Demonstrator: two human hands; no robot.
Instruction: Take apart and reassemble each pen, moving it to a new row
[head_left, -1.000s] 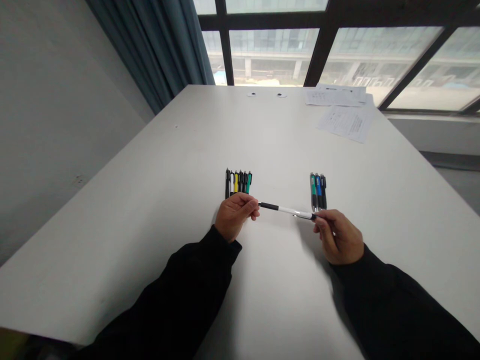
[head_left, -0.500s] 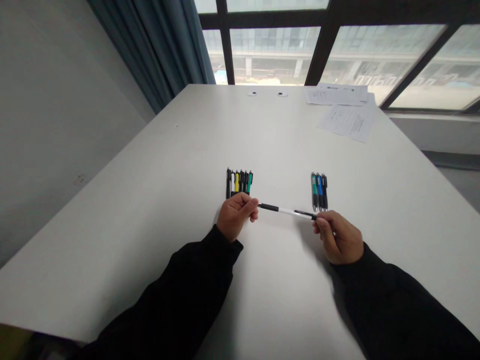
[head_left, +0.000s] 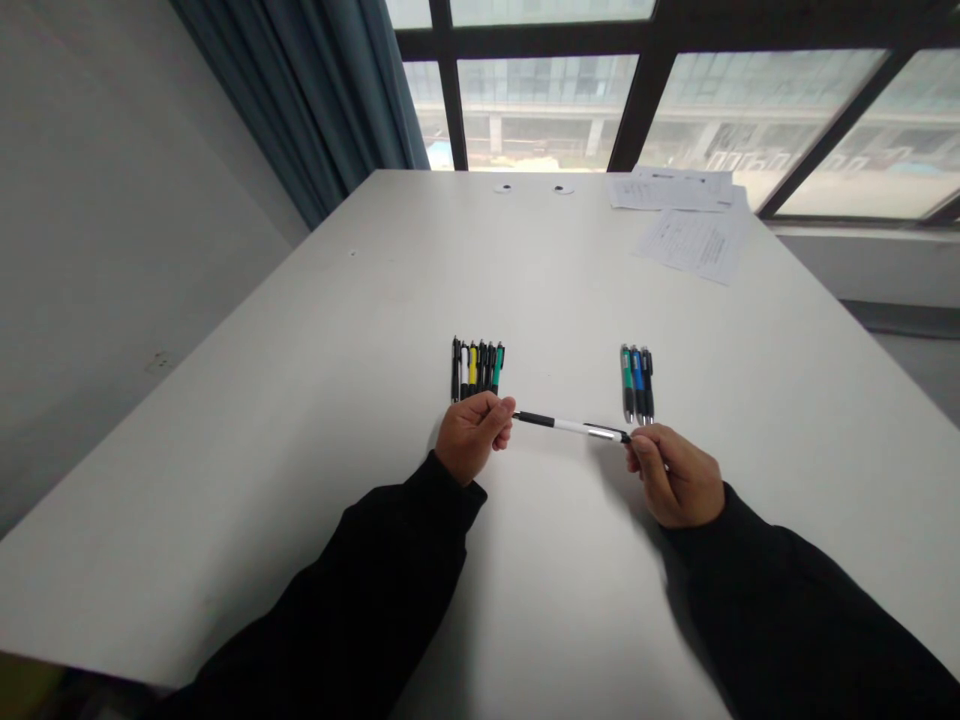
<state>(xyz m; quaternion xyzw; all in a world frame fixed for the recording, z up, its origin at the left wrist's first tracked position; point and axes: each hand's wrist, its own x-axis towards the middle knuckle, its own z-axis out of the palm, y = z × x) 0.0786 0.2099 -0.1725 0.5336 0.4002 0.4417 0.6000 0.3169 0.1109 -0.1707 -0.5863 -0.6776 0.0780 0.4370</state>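
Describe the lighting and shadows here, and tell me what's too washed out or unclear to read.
Head view: daylight glares through the window, washing out the outside; head view: a soft shadow lies on the table beside the right hand; head view: print on the papers is too small to read.

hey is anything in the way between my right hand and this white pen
Nothing visible: the right hand pinches the white pen at its clip end. The three pens beyond it lie on the table, not between them.
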